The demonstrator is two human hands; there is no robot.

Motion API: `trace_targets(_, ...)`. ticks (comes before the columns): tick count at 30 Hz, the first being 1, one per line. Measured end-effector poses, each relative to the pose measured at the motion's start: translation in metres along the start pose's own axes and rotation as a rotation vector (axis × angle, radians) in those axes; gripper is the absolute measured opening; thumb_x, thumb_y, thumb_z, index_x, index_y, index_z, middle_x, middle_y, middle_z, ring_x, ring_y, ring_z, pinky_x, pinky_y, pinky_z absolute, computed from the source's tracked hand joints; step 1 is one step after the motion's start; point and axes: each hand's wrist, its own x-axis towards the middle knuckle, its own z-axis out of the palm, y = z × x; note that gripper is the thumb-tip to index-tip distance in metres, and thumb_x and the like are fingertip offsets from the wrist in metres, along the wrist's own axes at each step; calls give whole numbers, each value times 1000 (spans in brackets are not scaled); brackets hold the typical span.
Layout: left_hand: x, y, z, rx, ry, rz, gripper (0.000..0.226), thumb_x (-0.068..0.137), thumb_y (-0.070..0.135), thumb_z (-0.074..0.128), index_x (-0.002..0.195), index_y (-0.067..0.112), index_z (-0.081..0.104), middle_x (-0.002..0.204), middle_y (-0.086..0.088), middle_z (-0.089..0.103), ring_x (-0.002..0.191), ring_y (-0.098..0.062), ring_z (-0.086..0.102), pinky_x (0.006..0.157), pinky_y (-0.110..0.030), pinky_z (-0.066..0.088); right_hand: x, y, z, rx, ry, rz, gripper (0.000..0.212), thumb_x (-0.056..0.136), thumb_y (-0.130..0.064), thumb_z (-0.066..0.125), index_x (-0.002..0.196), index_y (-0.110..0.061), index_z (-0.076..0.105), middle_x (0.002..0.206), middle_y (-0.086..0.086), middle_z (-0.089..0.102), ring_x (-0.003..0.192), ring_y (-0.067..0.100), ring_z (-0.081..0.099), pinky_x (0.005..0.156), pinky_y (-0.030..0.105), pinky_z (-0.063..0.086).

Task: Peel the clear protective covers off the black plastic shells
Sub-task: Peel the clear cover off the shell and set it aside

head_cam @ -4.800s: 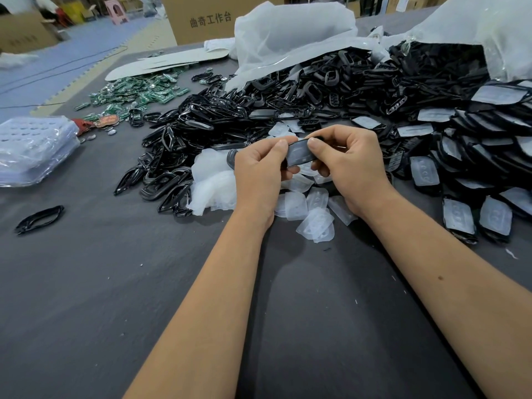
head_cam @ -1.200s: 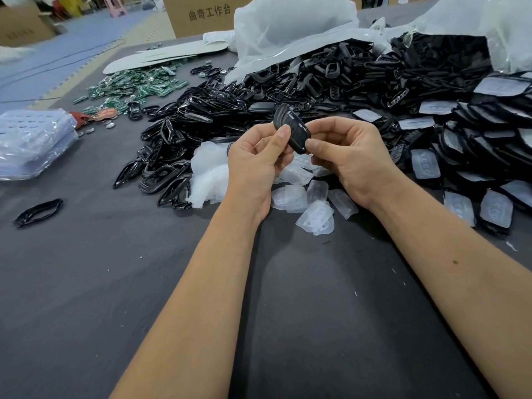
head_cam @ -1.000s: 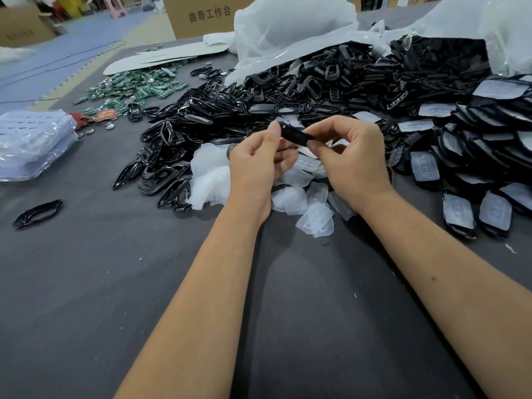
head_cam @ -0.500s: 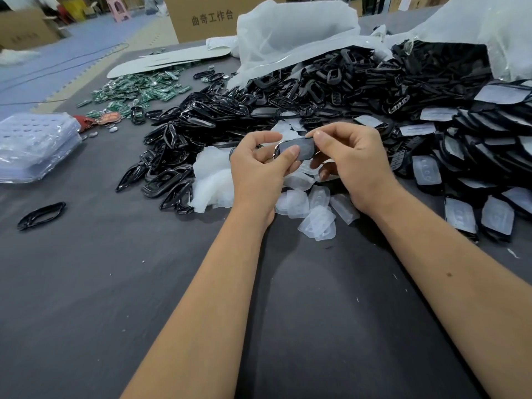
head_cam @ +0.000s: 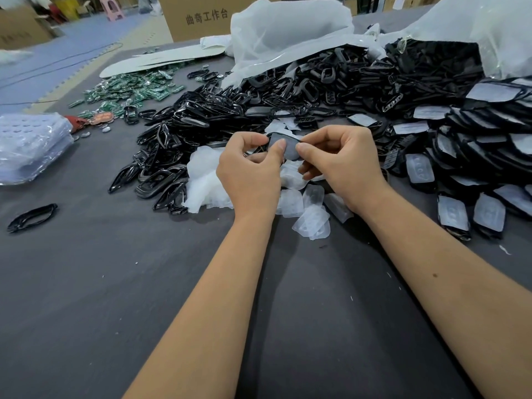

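"Can you read any words from where you stand?"

"Yes. Look at the brown cardboard box (head_cam: 198, 17) at the far end of your table. It has dark letters printed on its side: 曲奇工作台."

"Any other words or numbers?"

"No. Nothing else you can see is clear enough to read."

Hands (head_cam: 290, 165): two
Held shell (head_cam: 283, 145): one
Lone black frame (head_cam: 31, 218): one
Bags (head_cam: 285, 27): two
Cardboard boxes (head_cam: 201, 18): two
Loose shells, frames, peeled covers (head_cam: 312, 223), green boards (head_cam: 129, 89): heaps, too many to count
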Motion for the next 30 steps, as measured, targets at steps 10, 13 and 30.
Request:
trace_targets(10, 2, 2, 0, -39, -18, -58, 16, 82, 15, 86, 82, 14, 70, 62, 3, 70, 63, -21, 73, 75, -47, 62, 2, 1, 0, 17, -29, 26, 4, 90, -5, 80, 89, -4, 76, 72, 10, 76, 61, 25, 74, 56, 30, 59)
trace_targets(13, 2, 2, 0, -70, -21, -57, 14, 84, 11, 84, 82, 10, 70, 61, 7, 68, 65, -21, 75, 75, -51, 63, 1, 1, -1, 28, -37, 37, 3, 90, -5, 79, 90, -3, 76, 72, 10, 76, 61, 24, 73, 56, 30, 59)
trace_targets(30, 2, 2, -1, -57, -65, -43, 11, 86, 6, 81, 84, 3, 70, 68, 0, 70, 62, -14, 74, 68, -36, 62, 4, 0, -4, 35, -42, 114, 6, 88, -5, 81, 87, -7, 75, 69, 6, 74, 58, 17, 69, 54, 25, 55)
